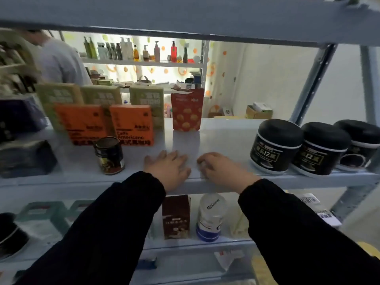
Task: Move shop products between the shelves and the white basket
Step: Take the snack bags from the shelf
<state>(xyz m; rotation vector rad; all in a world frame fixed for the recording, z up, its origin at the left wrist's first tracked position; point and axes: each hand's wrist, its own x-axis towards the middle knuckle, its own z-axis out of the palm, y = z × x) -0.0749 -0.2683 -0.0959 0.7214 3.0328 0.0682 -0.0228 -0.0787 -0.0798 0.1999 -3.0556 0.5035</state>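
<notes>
Both of my hands rest side by side on the front of the grey middle shelf (224, 138). My left hand (168, 169) lies flat with straight fingers and holds nothing. My right hand (222, 169) rests beside it with fingers loosely curled, and I see nothing in it. A dark can (110, 155) stands just left of my left hand. A red pouch (187, 111) stands upright farther back. Two orange coffee boxes (132, 125) lean in front of green boxes (147, 99). Three black-lidded jars (276, 147) line the right side. The white basket is not in view.
The lower shelf holds a brown carton (176, 217) and a white bottle with a blue band (210, 217). Dark packs (24, 157) sit at the far left. A person in a grey top (61, 62) stands behind the rack, near another shelf of bottles (135, 51).
</notes>
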